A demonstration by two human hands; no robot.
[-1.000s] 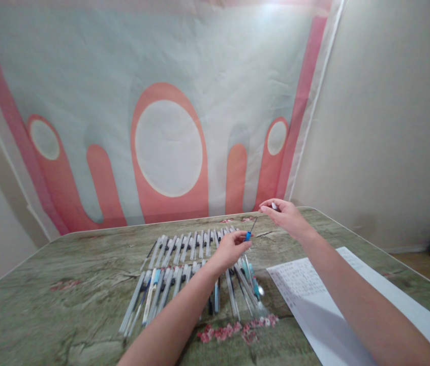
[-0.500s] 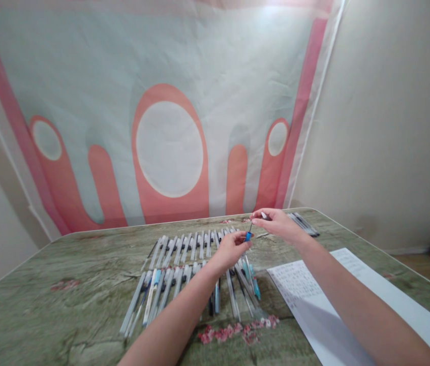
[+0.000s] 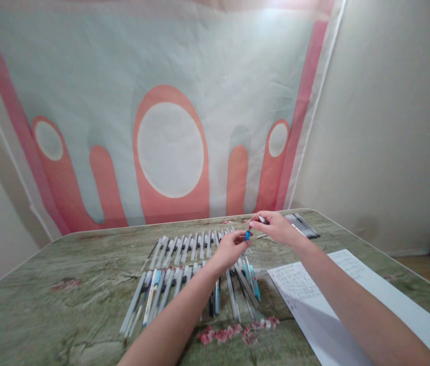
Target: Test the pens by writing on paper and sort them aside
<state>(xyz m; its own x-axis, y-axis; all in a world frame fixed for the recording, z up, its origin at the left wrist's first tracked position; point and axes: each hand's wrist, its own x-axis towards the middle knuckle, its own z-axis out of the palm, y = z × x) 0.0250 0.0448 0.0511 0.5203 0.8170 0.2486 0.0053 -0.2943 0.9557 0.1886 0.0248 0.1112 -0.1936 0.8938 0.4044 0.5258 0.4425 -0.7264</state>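
My left hand (image 3: 231,250) is closed around a blue pen barrel (image 3: 247,235), its upper end showing above the fingers. Just above and to the right, my right hand (image 3: 276,226) pinches a thin dark pen refill (image 3: 249,227), whose lower end meets the top of the barrel. A small dark piece with a whitish tip (image 3: 263,220) also sits in the right hand; its kind is unclear. Beneath and left of the hands, a back row of clear pens (image 3: 179,249) and a front row of pens (image 3: 165,290) lie side by side, partly hidden by my left forearm.
Several thin pens or refills (image 3: 302,225) lie together at the table's far right. A handwritten paper sheet (image 3: 295,282) lies under my right forearm. The table (image 3: 66,310) has a wood-and-flower print, and a patterned cloth (image 3: 169,147) hangs behind it.
My right hand has come slightly down toward the left one. Less of the thin refill shows between the hands. The left hand has hardly moved.
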